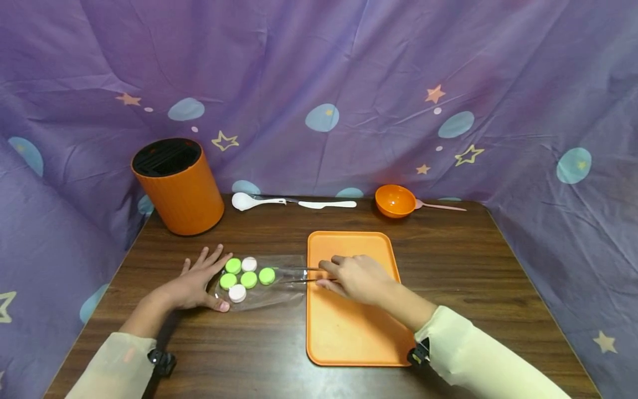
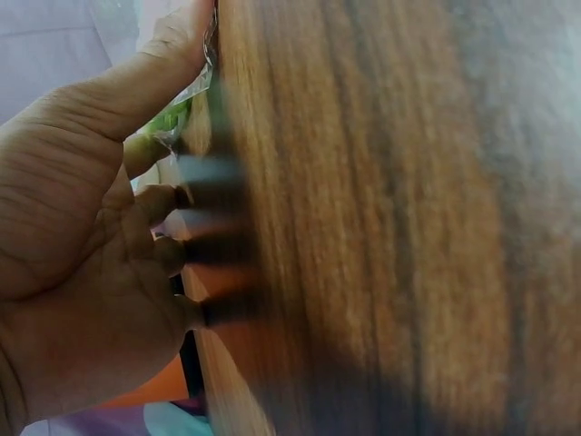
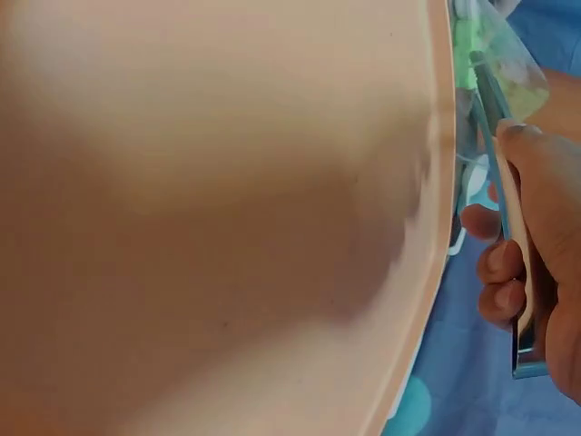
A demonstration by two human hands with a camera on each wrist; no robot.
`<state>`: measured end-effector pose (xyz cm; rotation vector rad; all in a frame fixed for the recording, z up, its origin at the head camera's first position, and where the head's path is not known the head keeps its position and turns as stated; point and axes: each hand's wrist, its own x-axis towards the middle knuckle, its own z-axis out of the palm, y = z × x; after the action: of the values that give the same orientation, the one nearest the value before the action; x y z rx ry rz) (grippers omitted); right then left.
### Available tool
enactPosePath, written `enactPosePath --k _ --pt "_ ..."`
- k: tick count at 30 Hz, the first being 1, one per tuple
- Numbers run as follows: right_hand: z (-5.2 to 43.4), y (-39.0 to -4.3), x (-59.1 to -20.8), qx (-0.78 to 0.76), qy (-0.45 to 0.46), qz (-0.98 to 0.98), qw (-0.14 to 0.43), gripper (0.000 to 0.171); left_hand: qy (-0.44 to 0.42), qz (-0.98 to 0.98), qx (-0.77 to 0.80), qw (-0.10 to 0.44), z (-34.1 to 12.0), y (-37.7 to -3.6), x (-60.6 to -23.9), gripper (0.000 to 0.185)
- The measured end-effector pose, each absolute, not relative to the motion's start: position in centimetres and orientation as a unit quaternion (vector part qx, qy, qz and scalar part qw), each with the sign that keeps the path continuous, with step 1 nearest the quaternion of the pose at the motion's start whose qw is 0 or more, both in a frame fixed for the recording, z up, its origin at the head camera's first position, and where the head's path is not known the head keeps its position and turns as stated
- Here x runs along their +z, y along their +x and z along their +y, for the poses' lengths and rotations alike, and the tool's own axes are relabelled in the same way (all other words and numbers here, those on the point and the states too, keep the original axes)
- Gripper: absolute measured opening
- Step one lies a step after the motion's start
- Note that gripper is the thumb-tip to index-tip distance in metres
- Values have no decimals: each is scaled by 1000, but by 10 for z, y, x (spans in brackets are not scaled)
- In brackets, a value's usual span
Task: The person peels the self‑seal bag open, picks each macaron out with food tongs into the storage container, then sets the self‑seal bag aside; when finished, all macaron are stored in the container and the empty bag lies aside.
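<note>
The left hand (image 1: 196,285) lies flat, fingers relaxed, on the clear bag (image 1: 259,282) of unlabelled green and white discs (image 1: 248,279) on the counter (image 1: 249,343). The right hand (image 1: 356,277) pinches what look like metal tweezers (image 1: 304,275) over the orange tray (image 1: 349,332).

I see two bare hands, the left hand (image 1: 198,282) and right hand (image 1: 360,279), in pale cream long sleeves (image 1: 478,360) with small black wrist-mounted cameras (image 1: 161,361)

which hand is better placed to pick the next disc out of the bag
Right, probably. The right hand already grips the tongs, tips at the clear bag mouth near a green disc. The left hand lies flat, holding the bag down.
</note>
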<state>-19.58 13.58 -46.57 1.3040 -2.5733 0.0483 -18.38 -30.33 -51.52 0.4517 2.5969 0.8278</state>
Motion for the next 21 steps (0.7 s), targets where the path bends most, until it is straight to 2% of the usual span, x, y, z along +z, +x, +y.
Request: enactPosePath --k 21 --pt "119 -195 -473 3 438 -891 119 37 157 922 293 197 -303 -184 -515 144"
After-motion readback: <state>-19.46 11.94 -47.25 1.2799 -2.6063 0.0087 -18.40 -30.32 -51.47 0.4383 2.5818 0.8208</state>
